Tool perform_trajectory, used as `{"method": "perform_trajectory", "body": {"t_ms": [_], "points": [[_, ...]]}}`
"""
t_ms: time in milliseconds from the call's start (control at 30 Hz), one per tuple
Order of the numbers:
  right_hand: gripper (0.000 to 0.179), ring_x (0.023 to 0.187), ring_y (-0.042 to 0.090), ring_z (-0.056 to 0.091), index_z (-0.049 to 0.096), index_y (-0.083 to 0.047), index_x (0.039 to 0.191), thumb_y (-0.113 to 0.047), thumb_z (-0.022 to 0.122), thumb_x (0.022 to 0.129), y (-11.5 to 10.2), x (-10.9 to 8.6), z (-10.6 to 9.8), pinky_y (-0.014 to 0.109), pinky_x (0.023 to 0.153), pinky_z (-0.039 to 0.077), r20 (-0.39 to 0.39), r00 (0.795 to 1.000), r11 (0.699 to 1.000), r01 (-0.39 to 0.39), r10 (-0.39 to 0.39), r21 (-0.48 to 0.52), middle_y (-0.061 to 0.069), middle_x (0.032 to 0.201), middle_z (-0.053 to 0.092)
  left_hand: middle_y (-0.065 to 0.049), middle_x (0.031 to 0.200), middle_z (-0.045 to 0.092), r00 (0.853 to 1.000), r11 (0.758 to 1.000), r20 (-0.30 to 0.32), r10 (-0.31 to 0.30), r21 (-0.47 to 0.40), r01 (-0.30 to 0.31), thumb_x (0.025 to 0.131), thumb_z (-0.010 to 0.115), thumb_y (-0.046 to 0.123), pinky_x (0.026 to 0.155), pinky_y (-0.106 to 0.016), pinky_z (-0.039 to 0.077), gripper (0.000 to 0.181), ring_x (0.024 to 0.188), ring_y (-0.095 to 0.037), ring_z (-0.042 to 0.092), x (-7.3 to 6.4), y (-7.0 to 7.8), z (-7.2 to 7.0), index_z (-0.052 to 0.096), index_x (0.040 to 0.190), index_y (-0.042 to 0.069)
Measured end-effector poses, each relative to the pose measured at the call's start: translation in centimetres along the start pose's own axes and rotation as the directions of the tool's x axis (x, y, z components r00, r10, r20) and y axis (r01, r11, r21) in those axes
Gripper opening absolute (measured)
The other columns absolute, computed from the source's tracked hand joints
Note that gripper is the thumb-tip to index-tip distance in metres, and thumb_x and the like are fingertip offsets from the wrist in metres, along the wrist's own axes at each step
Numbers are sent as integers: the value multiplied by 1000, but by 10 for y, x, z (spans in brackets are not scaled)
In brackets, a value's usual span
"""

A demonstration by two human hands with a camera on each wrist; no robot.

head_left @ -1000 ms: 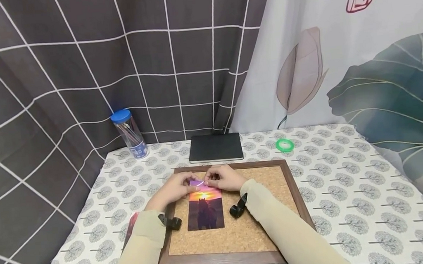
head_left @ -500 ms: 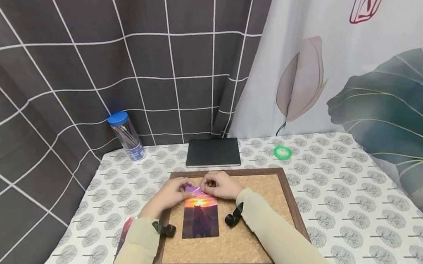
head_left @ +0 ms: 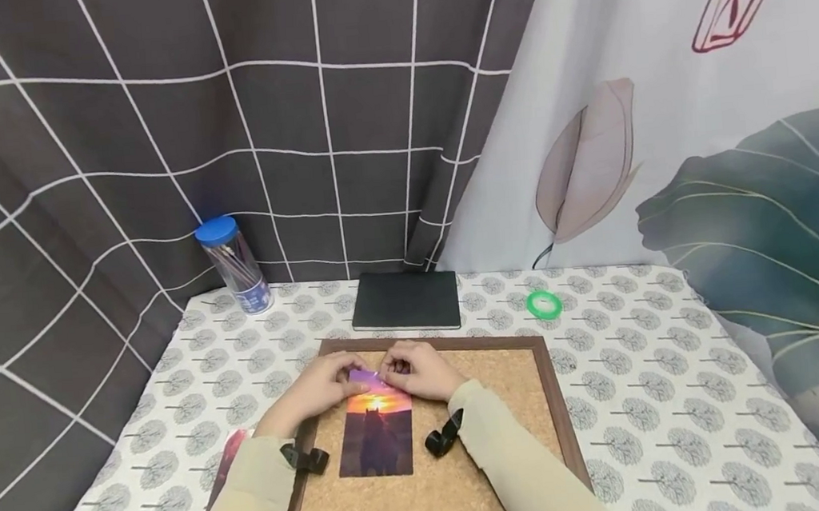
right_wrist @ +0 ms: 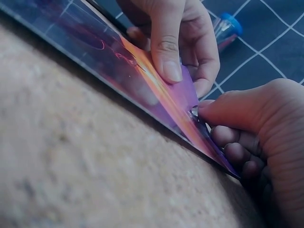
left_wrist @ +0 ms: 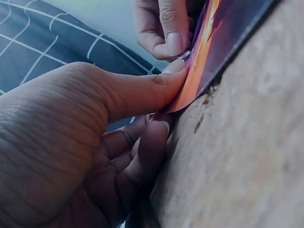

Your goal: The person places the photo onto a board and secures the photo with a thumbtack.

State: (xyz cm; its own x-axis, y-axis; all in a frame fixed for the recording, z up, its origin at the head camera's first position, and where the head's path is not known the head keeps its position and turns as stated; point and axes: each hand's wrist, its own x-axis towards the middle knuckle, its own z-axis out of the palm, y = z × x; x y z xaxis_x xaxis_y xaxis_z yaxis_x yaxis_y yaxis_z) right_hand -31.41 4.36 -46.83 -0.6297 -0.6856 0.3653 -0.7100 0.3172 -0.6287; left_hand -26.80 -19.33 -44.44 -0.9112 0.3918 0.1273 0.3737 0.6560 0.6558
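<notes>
The photo [head_left: 375, 443] lies over the left part of the cork board [head_left: 436, 498], its top edge bent up. It looks light, thin and glossy, so it should flex easily, crease if squeezed hard and show smudges; the edges seem the best hold. The left hand [head_left: 324, 390] pinches it near the top-left corner between thumb and fingers; the right hand's [head_left: 422, 371] fingers pinch the top edge by a small shiny bit [right_wrist: 194, 112], too unclear to name. Beyond, a black notebook [head_left: 406, 302] rests on the desk [head_left: 645, 405].
</notes>
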Motion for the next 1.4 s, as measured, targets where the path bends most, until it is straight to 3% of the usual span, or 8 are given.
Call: {"method": "perform_trajectory", "body": {"t_ms": [233,400,633,833,1033,1400], "points": [[4,73,4,57,73,-17,93,-21,71,93,-2,4,0,24,66,50,-4,999,999,-34,34,7,-11,84,64,8,89,65,999,1000,31,-24,-7,24,88,78,28,67,-29,49,25,71,-9,57,0,-5,-3,71,111,20],[5,71,5,57,73,-20,94,-23,70,95,0,6,-6,25,65,50,20,999,999,-41,42,-27,-13,81,64,5,86,65,998,997,37,-56,-53,58,88,77,21,60,-30,52,24,66,-12,59,5,-3,-2,71,111,17],[5,73,4,57,73,-19,93,-23,71,94,1,7,-9,24,67,50,15,997,997,-74,74,-28,-13,83,64,4,85,65,999,998,32,-41,-43,42,88,78,20,63,-29,50,25,63,-10,58,8,1,-2,71,111,15],[4,73,6,59,73,-21,93,-22,70,95,-4,6,-12,26,68,51,26,993,993,-119,119,-21,-12,82,65,3,78,63,998,996,45,-50,-74,54,88,78,21,55,-30,51,24,56,-11,58,9,2,-1,71,110,14],[4,73,5,59,73,-22,93,-22,70,95,-5,6,-10,26,68,50,37,990,990,-137,139,-37,-14,81,65,1,82,65,997,993,51,-52,-100,57,88,78,20,52,-30,52,24,55,-12,58,7,1,2,71,110,13],[4,72,6,58,74,-18,94,-18,71,95,-12,9,-6,26,68,49,31,986,985,-163,165,-50,-10,81,65,2,81,65,998,996,37,-54,-64,56,87,78,22,56,-30,52,24,57,-11,59,5,-5,0,71,109,15]]}}
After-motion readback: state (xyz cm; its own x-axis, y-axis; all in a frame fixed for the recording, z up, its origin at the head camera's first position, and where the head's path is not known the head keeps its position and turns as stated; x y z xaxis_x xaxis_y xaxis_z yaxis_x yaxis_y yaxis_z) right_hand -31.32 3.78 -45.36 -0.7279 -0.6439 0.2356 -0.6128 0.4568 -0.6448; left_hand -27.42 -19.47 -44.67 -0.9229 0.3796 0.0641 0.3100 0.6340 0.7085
